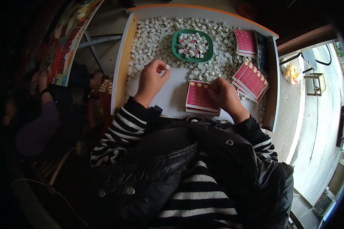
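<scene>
My left hand (pixel 152 81) is raised over the left part of a shallow drawer-like box, pinching a small white cap (pixel 167 66) between thumb and fingertips. To its right, my right hand (pixel 226 96) has its fingers curled down at the right side of a stack of red cards (pixel 198 98). What those fingers hold, if anything, is hidden. Round pale-yellow dots line the top edge of the upper card. Beyond both hands, a green tray (pixel 174 49) holds white caps, some with red-printed faces.
Loose white caps (pixel 153 38) cover much of the box, which has an orange-edged far wall (pixel 202 8). More red cards (pixel 252 80) lie at the right, others (pixel 245 42) farther back by a dark case (pixel 260 49). Another person's arm (pixel 46 95) shows at left beside a colourful table.
</scene>
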`<state>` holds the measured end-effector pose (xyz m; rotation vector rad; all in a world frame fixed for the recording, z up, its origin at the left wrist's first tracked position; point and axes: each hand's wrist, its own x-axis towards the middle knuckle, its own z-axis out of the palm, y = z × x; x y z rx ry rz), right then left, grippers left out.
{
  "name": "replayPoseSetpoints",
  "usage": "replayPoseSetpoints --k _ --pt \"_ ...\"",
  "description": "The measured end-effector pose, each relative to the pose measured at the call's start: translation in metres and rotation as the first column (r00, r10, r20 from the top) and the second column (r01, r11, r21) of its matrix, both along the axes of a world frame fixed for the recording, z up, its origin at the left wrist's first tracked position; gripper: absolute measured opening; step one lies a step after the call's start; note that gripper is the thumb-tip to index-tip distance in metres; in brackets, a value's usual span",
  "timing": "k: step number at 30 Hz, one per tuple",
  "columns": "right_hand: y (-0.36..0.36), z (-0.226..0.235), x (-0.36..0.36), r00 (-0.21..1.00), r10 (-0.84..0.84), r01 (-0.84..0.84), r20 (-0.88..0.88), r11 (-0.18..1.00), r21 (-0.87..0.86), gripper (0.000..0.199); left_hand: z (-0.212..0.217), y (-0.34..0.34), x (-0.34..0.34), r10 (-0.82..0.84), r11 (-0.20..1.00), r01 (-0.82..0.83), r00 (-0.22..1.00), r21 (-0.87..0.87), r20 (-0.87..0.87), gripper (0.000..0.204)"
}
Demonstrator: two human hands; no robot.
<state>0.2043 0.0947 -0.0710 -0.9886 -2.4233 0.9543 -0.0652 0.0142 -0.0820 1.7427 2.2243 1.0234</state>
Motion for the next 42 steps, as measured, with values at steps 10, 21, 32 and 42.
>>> replayPoseSetpoints --k 10,21,32,42 --pt "-0.002 0.072 -0.002 0.841 -0.322 -0.286 -0.434 0.417 -0.863 0.026 0.048 0.006 0.065 -0.305 0.923 0.352 0.415 0.158 0.857 0.021" --pt "-0.002 0.064 -0.010 0.795 -0.354 -0.387 -0.492 0.328 -0.862 0.031 0.044 0.007 0.068 -0.307 0.917 0.360 0.369 0.170 0.877 0.021" --pt "-0.005 0.062 -0.012 0.802 -0.366 -0.368 -0.472 0.319 -0.873 0.031 0.044 0.007 0.068 -0.309 0.917 0.361 0.369 0.171 0.877 0.023" --pt "-0.002 0.047 -0.010 0.876 -0.214 -0.148 -0.432 0.733 -0.664 0.024 0.035 0.026 0.071 -0.324 0.943 0.276 0.630 0.186 0.706 0.015"
